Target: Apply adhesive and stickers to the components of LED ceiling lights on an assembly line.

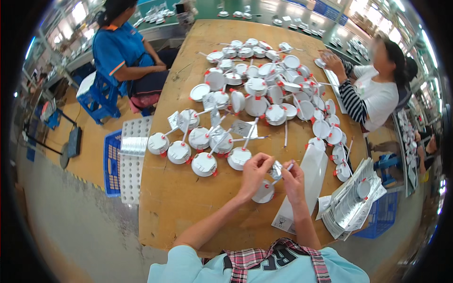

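**Downlight being held over the table for fitting**

Downlight, lower centre of frame, is resting under the left hand, which is pinching its folded tag; the right hand is pinching the white lead, keeping both steady above the wooden table.

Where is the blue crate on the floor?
In the head view, the blue crate sits on the floor at the left, just off the wooden table, tucked behind the white hole-dotted tray that overlaps it.
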`<state>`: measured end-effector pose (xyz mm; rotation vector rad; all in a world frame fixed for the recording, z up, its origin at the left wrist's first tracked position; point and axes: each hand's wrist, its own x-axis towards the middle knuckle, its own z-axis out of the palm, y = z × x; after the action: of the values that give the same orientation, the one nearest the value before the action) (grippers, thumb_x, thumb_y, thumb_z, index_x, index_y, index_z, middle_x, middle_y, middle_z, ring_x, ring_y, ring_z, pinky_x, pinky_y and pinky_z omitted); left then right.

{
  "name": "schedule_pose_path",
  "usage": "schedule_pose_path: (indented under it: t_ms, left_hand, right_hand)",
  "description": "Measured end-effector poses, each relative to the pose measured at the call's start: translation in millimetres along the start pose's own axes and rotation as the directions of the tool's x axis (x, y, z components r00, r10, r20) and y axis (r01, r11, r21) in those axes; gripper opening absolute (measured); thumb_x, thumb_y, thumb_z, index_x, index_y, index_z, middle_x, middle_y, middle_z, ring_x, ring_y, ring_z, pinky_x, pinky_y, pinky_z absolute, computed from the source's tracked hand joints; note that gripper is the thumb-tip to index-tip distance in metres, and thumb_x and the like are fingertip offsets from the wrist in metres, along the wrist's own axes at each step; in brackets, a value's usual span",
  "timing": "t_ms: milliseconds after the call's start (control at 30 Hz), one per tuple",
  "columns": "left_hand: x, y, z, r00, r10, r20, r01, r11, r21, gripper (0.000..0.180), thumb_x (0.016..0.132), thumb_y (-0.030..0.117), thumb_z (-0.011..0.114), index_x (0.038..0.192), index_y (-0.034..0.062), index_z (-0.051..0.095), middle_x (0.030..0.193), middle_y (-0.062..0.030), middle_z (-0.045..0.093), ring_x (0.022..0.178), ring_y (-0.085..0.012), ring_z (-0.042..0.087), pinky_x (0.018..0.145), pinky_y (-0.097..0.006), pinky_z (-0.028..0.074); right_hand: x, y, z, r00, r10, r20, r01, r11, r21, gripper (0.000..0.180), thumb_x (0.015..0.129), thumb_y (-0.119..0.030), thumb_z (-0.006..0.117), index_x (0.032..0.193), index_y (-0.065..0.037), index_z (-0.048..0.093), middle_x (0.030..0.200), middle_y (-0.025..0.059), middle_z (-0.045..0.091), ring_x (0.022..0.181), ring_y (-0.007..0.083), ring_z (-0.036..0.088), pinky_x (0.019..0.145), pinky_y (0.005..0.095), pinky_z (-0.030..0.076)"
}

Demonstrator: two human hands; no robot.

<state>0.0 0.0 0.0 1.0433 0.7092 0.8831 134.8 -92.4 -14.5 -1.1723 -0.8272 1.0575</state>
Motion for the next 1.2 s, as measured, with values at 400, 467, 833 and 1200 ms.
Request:
schedule_pose_path:
  t_ms: [400, 467, 833, 1200]
  left_hand:
    - [8.5, -8.7, 0.8, 0.991, -0.030, 0.134, 0.055, 0.981, -0.187, 0.015, 0.095, 0.017, 0.056, 0.090, 0.0027, 0.055, 0.079, 0.0029, 0.058, 0.073, -0.0023, 0.052, 0.065, -0.020, 0.042]
    - [6.5, -9.3, -5.1, 0.985, -0.081, 0.153, 0.116, 0.965, -0.237, 0.015, 0.094, 0.018, 0.058, 0.091, 0.0030, 0.055, 0.079, 0.0022, 0.060, 0.071, -0.0029, 0.054, 0.064, -0.021, 0.043]
    - [6.1, -4.8, 0.5, 0.984, -0.048, 0.172, 0.087, 0.970, -0.228, 0.018, 0.088, 0.016, 0.064, 0.095, 0.0025, 0.053, 0.076, -0.0008, 0.065, 0.056, -0.0004, 0.050, 0.037, -0.018, 0.033]
    - [14.1, -13.1, -12.2, 0.964, -0.140, 0.227, 0.186, 0.963, -0.193, 0.023, 0.088, 0.019, 0.064, 0.101, 0.0002, 0.064, 0.079, -0.0003, 0.066, 0.061, -0.0015, 0.052, 0.046, -0.018, 0.040]
  right_hand:
    - [166.3, -198.8, 53.6, 0.987, -0.062, 0.149, 0.153, 0.661, -0.735, 0.040, 0.093, -0.021, 0.056, 0.126, 0.000, 0.049, 0.094, 0.0099, 0.065, 0.090, 0.0134, 0.062, 0.081, 0.0265, 0.049]
    - [214.2, -189.3, 102.9, 0.951, -0.086, 0.296, 0.287, 0.595, -0.750, 0.043, 0.092, -0.022, 0.058, 0.127, 0.000, 0.047, 0.090, 0.0103, 0.066, 0.086, 0.0130, 0.063, 0.079, 0.0259, 0.049]
    - [355.2, -154.2, 191.1, 0.964, 0.088, 0.249, 0.167, 0.527, -0.833, 0.069, 0.086, -0.027, 0.063, 0.134, 0.011, 0.033, 0.077, 0.0091, 0.069, 0.066, 0.0144, 0.065, 0.059, 0.0273, 0.052]
    - [255.5, -171.9, 197.6, 0.878, -0.047, 0.476, 0.459, 0.368, -0.809, 0.032, 0.090, -0.016, 0.059, 0.118, 0.000, 0.057, 0.083, 0.0050, 0.065, 0.077, 0.0092, 0.060, 0.068, 0.0265, 0.047]
